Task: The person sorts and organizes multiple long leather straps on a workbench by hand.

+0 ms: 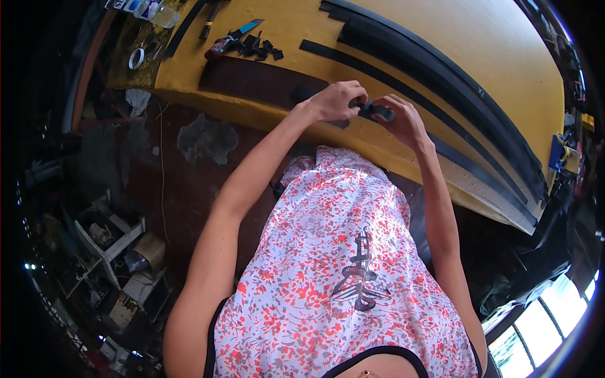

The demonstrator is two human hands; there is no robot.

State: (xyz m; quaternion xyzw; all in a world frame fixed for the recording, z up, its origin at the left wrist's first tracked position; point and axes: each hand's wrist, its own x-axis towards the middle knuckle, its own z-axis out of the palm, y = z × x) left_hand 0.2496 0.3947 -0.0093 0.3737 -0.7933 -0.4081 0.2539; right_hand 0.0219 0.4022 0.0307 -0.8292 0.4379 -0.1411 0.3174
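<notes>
Near the front edge of the yellow table, my left hand (341,101) and my right hand (402,118) are close together, with fingers curled inward. Both grip a short black strip (367,111), whose dark middle shows between them. My fingers cover much of it, so its full shape and material cannot be made out. A dark brown flat piece (252,80) lies on the table beside my left hand. Long black strips (409,53) stretch across the tabletop beyond my right hand, and a narrower black strip (353,63) runs nearer to me.
On the yellow table (283,19), a knife with a bluish blade (247,28) lies by several small black scraps (255,48). A hammer-like tool (210,22), a white ring (135,58) and a clear bottle (162,16) sit left. A wooden rack (116,242) stands on the floor.
</notes>
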